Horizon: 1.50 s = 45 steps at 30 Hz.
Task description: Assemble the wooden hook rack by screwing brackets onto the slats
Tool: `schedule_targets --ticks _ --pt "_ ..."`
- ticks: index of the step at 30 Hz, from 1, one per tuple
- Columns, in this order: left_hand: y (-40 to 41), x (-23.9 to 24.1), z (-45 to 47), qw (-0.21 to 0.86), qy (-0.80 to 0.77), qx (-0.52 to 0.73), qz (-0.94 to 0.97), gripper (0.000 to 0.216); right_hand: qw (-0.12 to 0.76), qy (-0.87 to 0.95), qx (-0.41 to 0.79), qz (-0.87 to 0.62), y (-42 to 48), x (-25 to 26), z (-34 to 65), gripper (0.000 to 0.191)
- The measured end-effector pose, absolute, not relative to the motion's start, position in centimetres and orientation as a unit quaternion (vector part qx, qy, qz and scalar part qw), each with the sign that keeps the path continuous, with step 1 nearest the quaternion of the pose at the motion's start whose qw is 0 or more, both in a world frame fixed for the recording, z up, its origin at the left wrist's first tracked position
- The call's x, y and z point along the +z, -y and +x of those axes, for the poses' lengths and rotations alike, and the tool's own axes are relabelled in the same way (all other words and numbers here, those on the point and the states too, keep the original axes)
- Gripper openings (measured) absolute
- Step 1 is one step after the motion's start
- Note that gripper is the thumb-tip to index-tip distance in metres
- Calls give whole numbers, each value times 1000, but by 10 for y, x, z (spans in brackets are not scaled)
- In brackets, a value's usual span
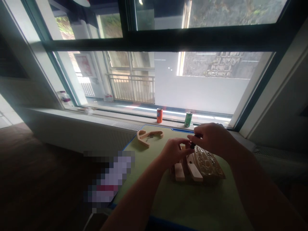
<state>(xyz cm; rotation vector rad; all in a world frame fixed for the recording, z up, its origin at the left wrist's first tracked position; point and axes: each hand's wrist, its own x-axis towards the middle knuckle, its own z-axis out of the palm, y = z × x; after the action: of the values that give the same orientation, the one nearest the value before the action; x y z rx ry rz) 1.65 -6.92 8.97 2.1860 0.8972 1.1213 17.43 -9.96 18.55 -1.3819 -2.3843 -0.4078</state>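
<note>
One dark piece [192, 145], axis one-to-seven | right hand [208, 138] closed on its top, piece at eight o'clock | left hand [174, 150] narrow, piece at three, cannot tell if gripping | both equally near

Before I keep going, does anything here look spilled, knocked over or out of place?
Nothing clearly looks wrong. The orange can and green can stand upright on the sill, and no spill shows. The small metal pieces lying loose by the curved wooden parts look slightly untidy. The pixelated patch at left can't be judged.
</note>
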Motion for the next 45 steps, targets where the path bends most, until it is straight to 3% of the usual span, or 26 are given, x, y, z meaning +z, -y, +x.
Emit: schedule_targets --ticks 3,11,34,45 --pt "68 88 17 265 -311 422 809 28 191 815 -183 -515 95 181 174 38" --pt "63 87 19 261 -297 436 808 26 209 884 -40 -417 103 190 182 16" --pt "71 87 16 313 -262 425 808 25 188 885 -72 -420 108 189 174 16" --pt "71 91 14 289 -277 409 820 26 182 891 -69 -411 103 188 175 18"
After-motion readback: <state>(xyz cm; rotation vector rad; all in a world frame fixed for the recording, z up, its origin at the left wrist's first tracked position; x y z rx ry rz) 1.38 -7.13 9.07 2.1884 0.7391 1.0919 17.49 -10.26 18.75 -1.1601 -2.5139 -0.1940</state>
